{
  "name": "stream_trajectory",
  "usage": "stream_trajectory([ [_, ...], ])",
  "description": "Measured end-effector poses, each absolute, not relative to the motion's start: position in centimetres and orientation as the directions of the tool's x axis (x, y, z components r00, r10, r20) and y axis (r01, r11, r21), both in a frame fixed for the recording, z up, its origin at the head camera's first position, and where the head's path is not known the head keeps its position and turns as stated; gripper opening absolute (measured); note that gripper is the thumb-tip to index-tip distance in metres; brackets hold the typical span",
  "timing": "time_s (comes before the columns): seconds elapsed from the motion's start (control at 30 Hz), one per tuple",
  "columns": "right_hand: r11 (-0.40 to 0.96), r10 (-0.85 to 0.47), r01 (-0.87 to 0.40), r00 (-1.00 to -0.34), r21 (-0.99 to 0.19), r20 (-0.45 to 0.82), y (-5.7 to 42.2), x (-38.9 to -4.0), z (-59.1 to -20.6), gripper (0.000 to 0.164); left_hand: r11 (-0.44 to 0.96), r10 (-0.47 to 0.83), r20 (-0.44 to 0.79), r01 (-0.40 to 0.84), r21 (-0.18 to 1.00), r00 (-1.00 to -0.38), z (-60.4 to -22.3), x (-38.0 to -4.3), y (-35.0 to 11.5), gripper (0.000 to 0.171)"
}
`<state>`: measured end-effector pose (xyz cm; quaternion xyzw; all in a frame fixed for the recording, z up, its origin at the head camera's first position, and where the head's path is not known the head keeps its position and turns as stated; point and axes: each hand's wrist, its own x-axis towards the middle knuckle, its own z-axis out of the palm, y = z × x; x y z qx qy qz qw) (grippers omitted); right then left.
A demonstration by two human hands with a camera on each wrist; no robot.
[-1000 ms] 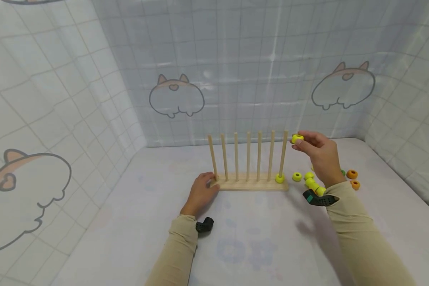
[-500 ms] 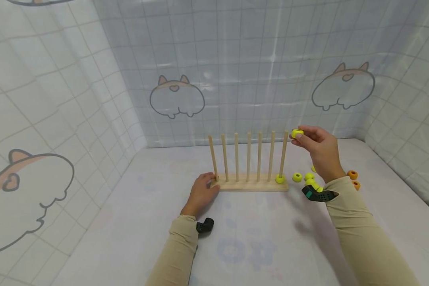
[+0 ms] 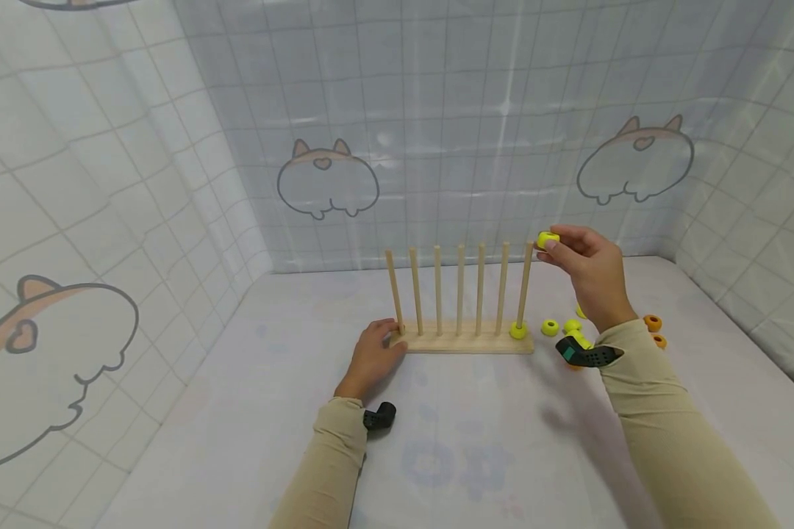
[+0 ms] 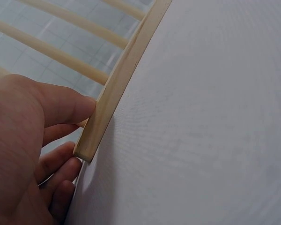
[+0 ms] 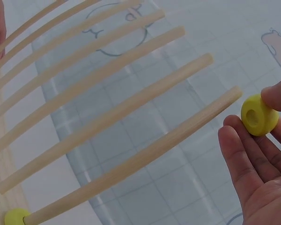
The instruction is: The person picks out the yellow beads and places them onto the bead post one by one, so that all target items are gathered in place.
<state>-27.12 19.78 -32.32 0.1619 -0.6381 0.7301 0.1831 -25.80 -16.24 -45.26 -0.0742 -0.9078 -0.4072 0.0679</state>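
A wooden pegboard (image 3: pixel 463 344) with several upright pegs stands on the table. My left hand (image 3: pixel 373 358) grips its left end, thumb (image 4: pixel 70 105) on the front edge and fingers around the end. A yellow bead (image 3: pixel 518 331) sits at the foot of the rightmost peg (image 3: pixel 526 283). Up near that peg's top, my right hand (image 3: pixel 592 275) pinches another yellow bead (image 5: pixel 259 115) between thumb and fingers. In the right wrist view the held bead's hole faces the peg, just beside the peg tip (image 5: pixel 236 92).
Loose yellow beads (image 3: pixel 550 328) lie on the table right of the pegboard, partly hidden by the right wrist. Orange beads (image 3: pixel 652 323) lie farther right. A tiled-pattern sheet (image 3: pixel 430 147) with cartoon drawings rises behind and at both sides.
My right hand has lifted the yellow bead a little and brought it slightly left, closer to the top of the rightmost peg. The left hand and pegboard stay in place.
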Motion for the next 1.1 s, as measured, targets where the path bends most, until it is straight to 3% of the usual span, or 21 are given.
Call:
stream_trajectory([
  [0.5,-0.159,0.071,-0.486,-0.874,-0.859,0.481,18.9,-27.5,-31.7,0.033,0.66,0.08,0.187,0.193,0.726,-0.979,-45.5,-25.8,-16.1,0.039],
  [1.1,-0.075,0.052,-0.489,-0.872,-0.869,0.486,18.3,-27.6,-31.2,0.036,0.673,0.088,0.196,0.204,0.711,-0.977,-45.4,-25.8,-16.3,0.041],
])
